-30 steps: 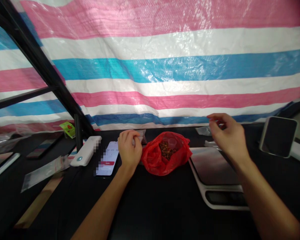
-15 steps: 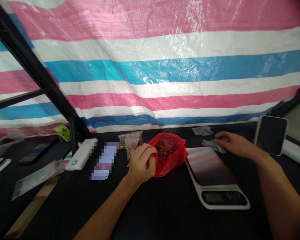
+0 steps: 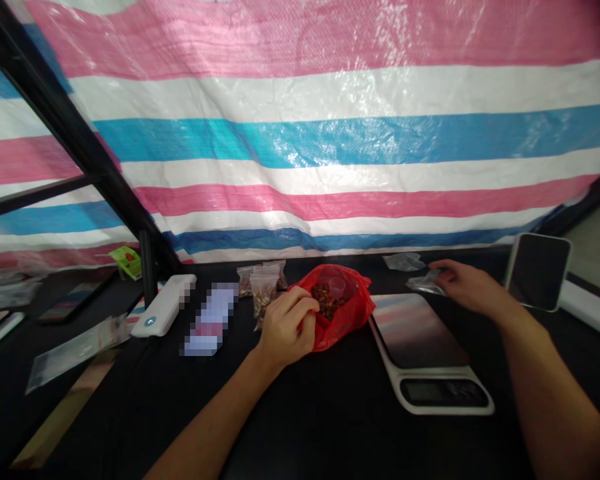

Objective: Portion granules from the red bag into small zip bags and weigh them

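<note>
1. L hand point(image 3: 286, 328): fingers point(image 3: 300, 303) curled at edge of red plastic bag point(image 3: 347, 310), grip unclear; brown bits inside bag.
2. R hand point(image 3: 473, 288): fingers point(image 3: 447, 268) narrow, on clear poly bag point(image 3: 424, 285), grip unclear.
3. Digital scale point(image 3: 420, 353) on black counter point(image 3: 330, 420), just R of red bag; small filled bags point(image 3: 263, 293) just L.

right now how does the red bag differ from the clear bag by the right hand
The red plastic bag is bulky and holds brown granules; the clear plastic bag is smaller, flat and crumpled. The left hand is at the red bag, the right hand on the clear one. Both are thin plastic.
</note>
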The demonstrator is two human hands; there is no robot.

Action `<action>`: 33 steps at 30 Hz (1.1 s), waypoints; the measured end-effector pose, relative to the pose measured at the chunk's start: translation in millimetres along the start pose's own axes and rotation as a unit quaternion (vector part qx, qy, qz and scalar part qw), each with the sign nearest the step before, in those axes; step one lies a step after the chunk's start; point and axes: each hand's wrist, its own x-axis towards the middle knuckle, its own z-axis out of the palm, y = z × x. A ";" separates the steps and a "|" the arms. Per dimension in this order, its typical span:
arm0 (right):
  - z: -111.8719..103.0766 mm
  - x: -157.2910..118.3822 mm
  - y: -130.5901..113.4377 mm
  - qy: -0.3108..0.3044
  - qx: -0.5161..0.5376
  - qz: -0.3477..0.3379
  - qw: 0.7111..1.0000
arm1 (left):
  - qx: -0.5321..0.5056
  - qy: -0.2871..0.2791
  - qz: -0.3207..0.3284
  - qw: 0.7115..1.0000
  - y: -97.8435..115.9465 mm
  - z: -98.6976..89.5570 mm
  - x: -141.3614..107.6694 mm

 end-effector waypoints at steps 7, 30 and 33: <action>-5.5 -3.6 -68.0 0.074 0.077 -0.007 0.994 | 0.044 -0.266 0.013 0.963 13.8 10.5 -1.2; 32.4 -13.7 -67.3 0.111 0.069 -0.046 0.990 | 0.118 -0.326 -0.049 0.937 95.8 43.6 -7.3; 33.5 -13.7 -68.4 0.108 0.079 -0.053 0.990 | 0.115 -0.331 -0.078 0.933 108.2 58.3 -8.9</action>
